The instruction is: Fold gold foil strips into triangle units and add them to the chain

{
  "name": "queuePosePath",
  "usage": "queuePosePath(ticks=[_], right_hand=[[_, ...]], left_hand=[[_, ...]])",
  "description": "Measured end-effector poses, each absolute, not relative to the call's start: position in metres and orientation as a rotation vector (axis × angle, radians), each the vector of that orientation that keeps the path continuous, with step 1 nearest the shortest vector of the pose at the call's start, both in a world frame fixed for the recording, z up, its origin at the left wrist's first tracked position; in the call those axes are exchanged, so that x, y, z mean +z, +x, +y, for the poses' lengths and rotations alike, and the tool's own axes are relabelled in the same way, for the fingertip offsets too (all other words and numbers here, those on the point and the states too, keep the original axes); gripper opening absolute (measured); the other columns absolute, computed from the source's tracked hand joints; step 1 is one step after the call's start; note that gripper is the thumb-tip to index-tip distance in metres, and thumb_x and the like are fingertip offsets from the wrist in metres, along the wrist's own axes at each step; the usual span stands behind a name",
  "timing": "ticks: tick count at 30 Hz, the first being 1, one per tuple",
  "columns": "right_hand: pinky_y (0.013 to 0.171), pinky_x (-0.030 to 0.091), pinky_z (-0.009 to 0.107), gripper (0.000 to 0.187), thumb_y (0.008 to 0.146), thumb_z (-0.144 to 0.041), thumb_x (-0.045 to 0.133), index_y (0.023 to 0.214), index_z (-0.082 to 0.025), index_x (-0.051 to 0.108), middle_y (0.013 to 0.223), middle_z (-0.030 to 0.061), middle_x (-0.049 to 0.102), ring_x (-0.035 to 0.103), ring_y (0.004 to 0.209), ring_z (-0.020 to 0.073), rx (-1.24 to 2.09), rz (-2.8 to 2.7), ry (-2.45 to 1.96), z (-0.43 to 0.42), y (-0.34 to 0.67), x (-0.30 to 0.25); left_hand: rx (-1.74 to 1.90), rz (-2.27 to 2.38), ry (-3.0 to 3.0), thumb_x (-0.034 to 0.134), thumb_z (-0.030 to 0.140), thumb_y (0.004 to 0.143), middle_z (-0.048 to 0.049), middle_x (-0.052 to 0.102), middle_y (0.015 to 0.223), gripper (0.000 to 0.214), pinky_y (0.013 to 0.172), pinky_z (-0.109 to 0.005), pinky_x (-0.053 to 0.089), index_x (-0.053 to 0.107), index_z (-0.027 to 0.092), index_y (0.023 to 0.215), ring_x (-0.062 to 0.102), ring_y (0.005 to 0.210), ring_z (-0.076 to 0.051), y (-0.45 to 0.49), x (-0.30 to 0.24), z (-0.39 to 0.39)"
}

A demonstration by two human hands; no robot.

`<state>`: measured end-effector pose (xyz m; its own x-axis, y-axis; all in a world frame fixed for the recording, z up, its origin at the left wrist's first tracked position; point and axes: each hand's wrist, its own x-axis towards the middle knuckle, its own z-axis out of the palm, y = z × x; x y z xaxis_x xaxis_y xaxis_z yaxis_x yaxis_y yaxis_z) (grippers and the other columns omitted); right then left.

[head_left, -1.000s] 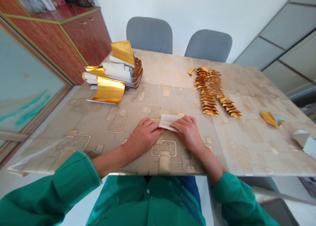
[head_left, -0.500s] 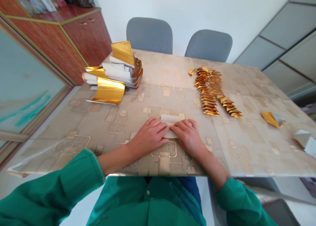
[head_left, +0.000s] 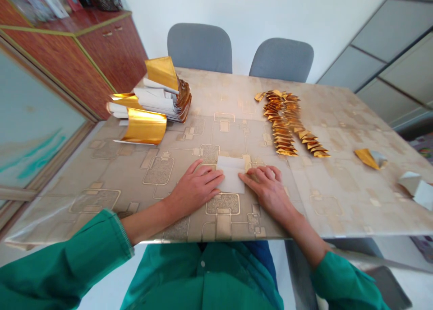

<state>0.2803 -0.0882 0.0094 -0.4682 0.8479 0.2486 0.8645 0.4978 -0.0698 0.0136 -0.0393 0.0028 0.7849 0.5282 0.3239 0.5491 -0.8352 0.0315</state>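
A small sheet of paper (head_left: 231, 177), white side up with a crease across its upper part, lies on the patterned tablecloth before me. My left hand (head_left: 196, 182) rests flat at its left edge, fingers stretched out and fingertips on the paper. At the right edge, my right hand (head_left: 268, 189) touches the paper with its foremost fingertip. Its other fingers are apart and slightly bent on the cloth. Neither hand grips the sheet.
A pile of gold-and-white paper sheets (head_left: 157, 102) stands at the back left. Folded gold paper pieces (head_left: 284, 129) lie in overlapping rows to the right. Farther right are a loose gold piece (head_left: 368, 159) and a whitish folded paper (head_left: 417, 190). Two grey chairs (head_left: 200, 48) stand behind the table.
Both hands have moved apart, off the middle of the paper to its sides. The paper's upper flap, raised before, now lies flatter, and more of the white sheet shows. The view has shifted slightly.
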Motion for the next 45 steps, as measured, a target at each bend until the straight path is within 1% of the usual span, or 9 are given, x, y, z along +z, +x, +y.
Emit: queuePosePath(ticks=[3,8,10,13,16,25,29,38,45], right_hand=[[0.102,0.029,0.045,0.042,0.094,-0.007,0.048,0.128,-0.026,0.062,0.116,0.007,0.066,0.051,0.11,0.0238,-0.072,-2.452,-1.453,-0.089,0.283,0.008],[0.089,0.039,0.039,0.027,0.092,-0.009,0.049,0.099,-0.022,0.073,0.1,0.0059,0.07,0.056,0.096,0.0214,0.054,-2.17,-1.486,-0.069,0.281,0.008],[0.087,0.042,0.037,0.026,0.094,-0.016,0.05,0.11,-0.019,0.07,0.107,0.008,0.07,0.056,0.098,0.0222,0.116,-2.143,-1.504,-0.055,0.275,0.01],[0.091,0.04,0.039,0.029,0.094,-0.024,0.055,0.121,-0.019,0.064,0.118,0.0092,0.066,0.055,0.105,0.0243,0.172,-2.215,-1.535,-0.034,0.26,0.013],[0.091,0.037,0.04,0.03,0.09,-0.025,0.06,0.12,-0.021,0.064,0.114,0.0086,0.066,0.054,0.104,0.0259,0.169,-2.321,-1.576,-0.02,0.246,0.014],[0.087,0.027,0.037,0.002,0.086,-0.022,0.068,0.087,-0.022,0.07,0.094,0.0035,0.065,0.049,0.095,0.0222,-0.018,-2.323,-1.535,-0.02,0.239,0.018],[0.087,0.025,0.037,0.014,0.092,-0.024,0.063,0.08,-0.023,0.07,0.082,0.0022,0.066,0.048,0.09,0.0207,-0.094,-2.404,-1.476,-0.029,0.241,0.02],[0.095,0.026,0.04,0.019,0.099,-0.022,0.052,0.105,-0.026,0.069,0.096,0.0037,0.069,0.05,0.094,0.021,-0.143,-2.469,-1.422,-0.054,0.248,0.019],[0.097,0.028,0.042,0.019,0.098,-0.023,0.049,0.105,-0.024,0.067,0.098,0.0059,0.067,0.05,0.097,0.0229,-0.107,-2.5,-1.464,-0.061,0.245,0.023]], left_hand=[[-0.513,-0.871,-2.907,0.061,0.031,0.096,-0.0018,0.067,0.126,0.027,0.113,-0.051,0.025,0.062,0.021,0.121,0.058,0.11,-0.023,0.009,0.003,-0.039],[-0.522,-0.84,-2.915,0.061,0.03,0.095,-0.005,0.068,0.119,0.022,0.115,-0.05,0.025,0.064,0.017,0.113,0.058,0.111,-0.024,0.014,0.003,-0.038],[-0.541,-0.842,-2.909,0.06,0.029,0.095,-0.0055,0.069,0.115,0.02,0.115,-0.05,0.026,0.064,0.017,0.11,0.059,0.111,-0.024,0.017,0.002,-0.038],[-0.6,-0.842,-2.894,0.057,0.027,0.096,-0.0054,0.069,0.113,0.018,0.115,-0.049,0.028,0.065,0.017,0.109,0.058,0.11,-0.023,0.02,0.0,-0.039],[-0.638,-0.855,-2.894,0.055,0.025,0.097,-0.0051,0.068,0.113,0.017,0.115,-0.049,0.028,0.065,0.017,0.108,0.058,0.109,-0.022,0.02,-0.002,-0.041],[-0.677,-0.916,-2.953,0.052,0.025,0.098,-0.0043,0.067,0.105,0.018,0.114,-0.048,0.029,0.066,0.018,0.107,0.058,0.103,-0.021,0.021,0.0,-0.041],[-0.66,-0.935,-2.966,0.052,0.025,0.098,-0.0043,0.067,0.103,0.018,0.115,-0.05,0.027,0.066,0.018,0.107,0.058,0.103,-0.021,0.021,0.001,-0.042],[-0.748,-0.977,-2.917,0.048,0.022,0.099,-0.0053,0.068,0.101,0.02,0.111,-0.046,0.035,0.067,0.017,0.102,0.059,0.098,-0.019,0.02,0.009,-0.041],[-0.574,-0.873,-2.928,0.056,0.034,0.096,-0.0115,0.064,0.126,0.037,0.115,-0.051,0.028,0.059,0.013,0.126,0.055,0.118,-0.027,0.035,0.009,-0.033]])
